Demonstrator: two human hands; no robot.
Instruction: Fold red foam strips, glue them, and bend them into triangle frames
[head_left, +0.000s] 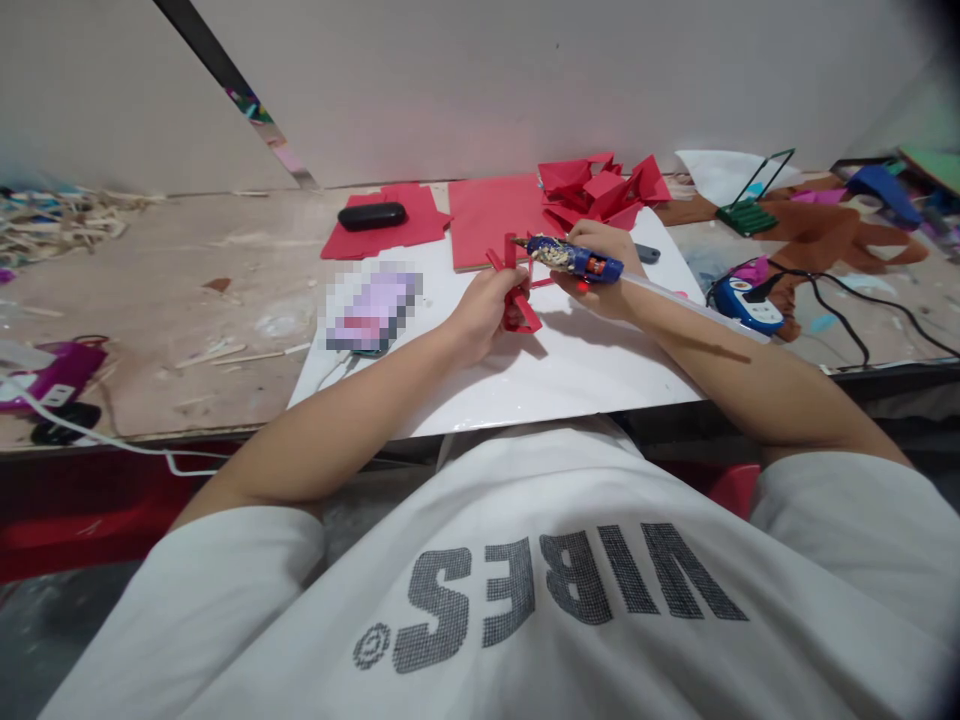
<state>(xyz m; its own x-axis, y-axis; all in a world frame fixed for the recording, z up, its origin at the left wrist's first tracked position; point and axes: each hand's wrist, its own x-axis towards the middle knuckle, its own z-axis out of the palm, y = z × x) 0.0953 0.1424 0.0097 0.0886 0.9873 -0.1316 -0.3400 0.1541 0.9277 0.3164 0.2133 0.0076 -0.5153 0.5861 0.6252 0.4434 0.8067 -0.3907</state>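
My left hand (480, 312) is closed around a small red folded paper piece (517, 300), held just above the white board (525, 380). In my right hand (607, 275) a blue glue gun (574, 257) is gripped, its nozzle pointing left and touching the top of the red piece. A red light glows on the gun's body. Both forearms stretch out over the board from my white shirt.
Red paper sheets (491, 215) and a pile of folded red scraps (600, 188) lie behind the hands. A black case (372, 215) rests on red paper, a blurred phone (371, 310) on the board's left. Right: a blue device (742, 300) with black cables. Left: wood shavings (52, 215).
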